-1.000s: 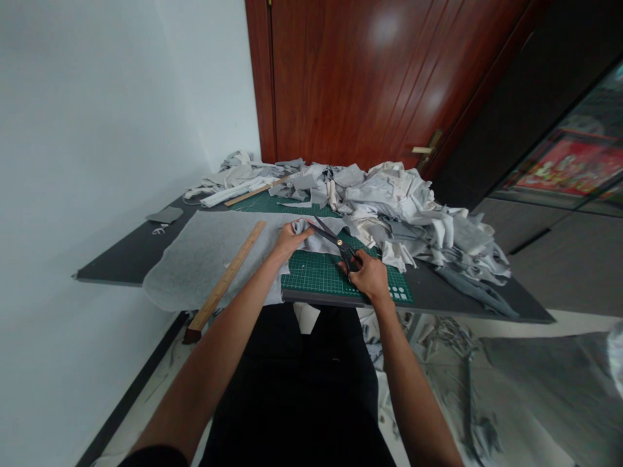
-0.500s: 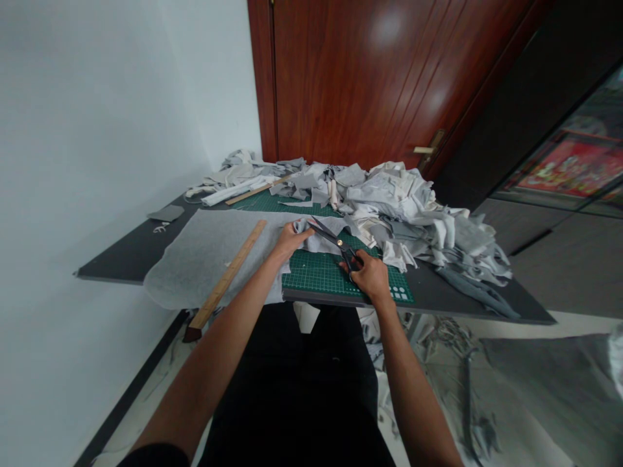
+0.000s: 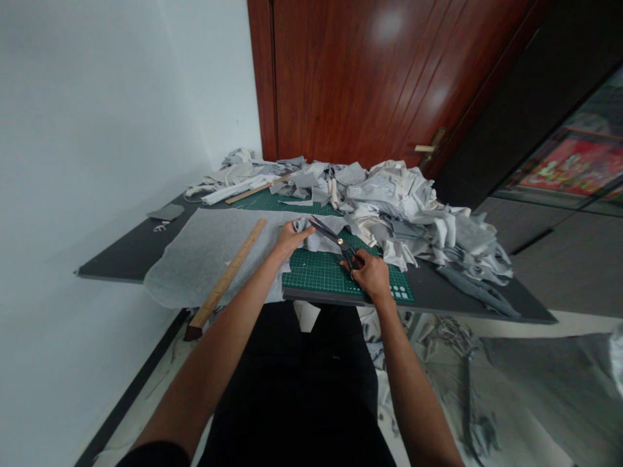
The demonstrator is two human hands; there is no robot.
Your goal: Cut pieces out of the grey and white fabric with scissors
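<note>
A large piece of light grey fabric [image 3: 195, 259] lies over the left half of the table and hangs a little past its front edge. My left hand [image 3: 291, 237] is closed on a bunched fold at the fabric's right part. In my right hand [image 3: 370, 272] are black scissors [image 3: 341, 242], my fingers through the handles. Their blades point up and left, the tips beside my left fingertips at the fold; the blades look nearly closed. Beneath the scissors lies a green cutting mat [image 3: 316, 275]. A wooden ruler [image 3: 233, 269] rests on the fabric, left of my left forearm.
Heaped grey and white cloth scraps [image 3: 399, 191] cover the table's back and right side. A second wooden strip [image 3: 257, 189] lies near the back left. A small grey piece [image 3: 166, 212] sits at the dark table's [image 3: 117, 259] left end. More scraps [image 3: 448, 337] lie on the floor.
</note>
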